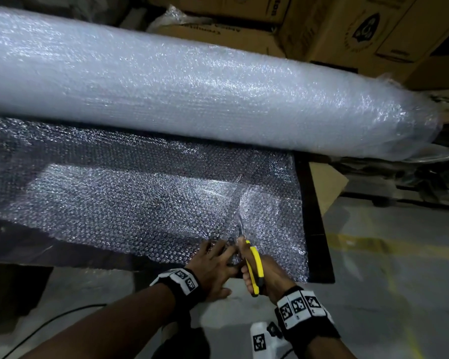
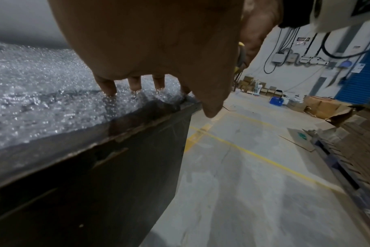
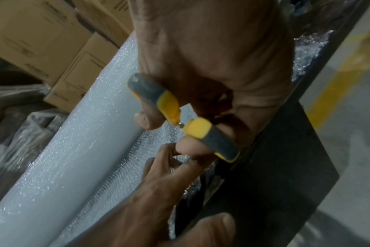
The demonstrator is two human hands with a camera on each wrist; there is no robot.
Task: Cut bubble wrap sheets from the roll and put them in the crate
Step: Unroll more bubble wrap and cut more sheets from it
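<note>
We see a grey concrete floor (image 2: 254, 175) crossed by painted yellow lines (image 2: 264, 158), dimly lit. Brown cardboard boxes (image 1: 347, 27) stack up beyond the far edge of the dark desk (image 2: 95, 183). A pale wall (image 2: 296, 73) carries grey electrical boxes (image 2: 281, 57) and hanging black cables (image 2: 268, 66), beside a blue corrugated shutter (image 2: 361, 80). A small blue crate (image 2: 276, 101) and flattened cardboard (image 2: 302, 138) lie on the floor.
</note>
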